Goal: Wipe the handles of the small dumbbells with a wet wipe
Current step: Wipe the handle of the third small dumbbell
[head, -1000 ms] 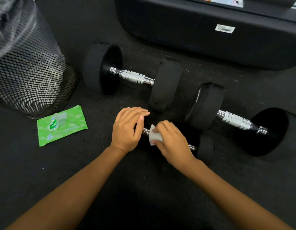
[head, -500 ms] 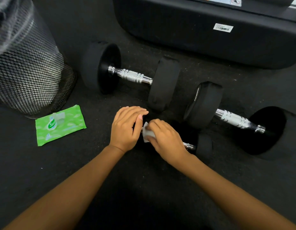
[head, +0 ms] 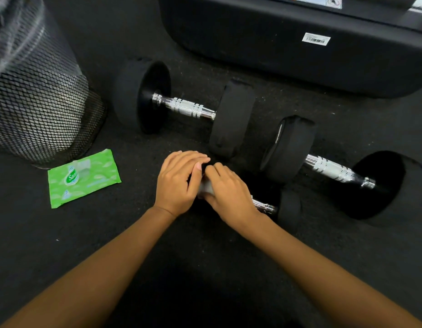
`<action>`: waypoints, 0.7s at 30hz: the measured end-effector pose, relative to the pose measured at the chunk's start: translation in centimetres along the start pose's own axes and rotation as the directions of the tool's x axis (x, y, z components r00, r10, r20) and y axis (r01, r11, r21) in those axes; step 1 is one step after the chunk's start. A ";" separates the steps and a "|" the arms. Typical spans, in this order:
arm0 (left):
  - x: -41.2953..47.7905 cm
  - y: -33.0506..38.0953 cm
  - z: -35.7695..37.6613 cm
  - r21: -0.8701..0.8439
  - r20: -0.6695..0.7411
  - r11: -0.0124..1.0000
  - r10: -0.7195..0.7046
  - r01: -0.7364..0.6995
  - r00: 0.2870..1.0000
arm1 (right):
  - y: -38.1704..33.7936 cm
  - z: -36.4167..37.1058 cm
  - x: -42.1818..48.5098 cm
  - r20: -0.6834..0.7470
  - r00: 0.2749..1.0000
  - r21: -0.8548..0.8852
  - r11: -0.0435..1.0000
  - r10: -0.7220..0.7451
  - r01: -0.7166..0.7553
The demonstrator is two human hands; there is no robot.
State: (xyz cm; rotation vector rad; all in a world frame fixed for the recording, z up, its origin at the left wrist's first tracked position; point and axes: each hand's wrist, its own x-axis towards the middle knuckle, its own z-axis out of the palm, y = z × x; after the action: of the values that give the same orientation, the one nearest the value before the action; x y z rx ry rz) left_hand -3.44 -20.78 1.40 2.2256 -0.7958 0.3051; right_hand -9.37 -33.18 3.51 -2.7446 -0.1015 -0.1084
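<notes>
At left of centre lies a flat green plastic wipes pack (head: pixel 83 177). Its oval logo begins "San"; the rest sits under the clear flap and cannot be read. On the smooth black machine base (head: pixel 252 43) across the top, a white barcode sticker (head: pixel 316 39) carries print too small to read.

The small dumbbell (head: pixel 289 207) lies at mid-frame on the speckled black rubber floor (head: pixel 63 245). Its ribbed chrome handle (head: pixel 264 205) shows just right of the right hand (head: pixel 229 195), whose fingers are curled round a white wet wipe (head: pixel 205 187) wrapped on that handle. The left hand (head: pixel 179 183) covers the dumbbell's left end, its fingers together and lightly bent.

Above them lie a first large dumbbell (head: pixel 188 107) and a second large dumbbell (head: pixel 333 170), both with knurled chrome bars and matte black round ends. A black wire mesh bin (head: pixel 37 110) stands at upper left.
</notes>
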 end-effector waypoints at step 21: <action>0.0 0.0 0.1 0.012 -0.016 1.000 0.005 -0.005 1.000 | 2.0 -1.2 -0.3 0.261 0.943 0.103 0.965 0.208 -0.241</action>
State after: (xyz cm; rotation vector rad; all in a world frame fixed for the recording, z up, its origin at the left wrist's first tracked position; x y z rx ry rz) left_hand -3.46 -20.87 1.33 2.2302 -0.7933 0.3309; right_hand -9.56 -35.53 3.78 -2.6013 0.1332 0.2959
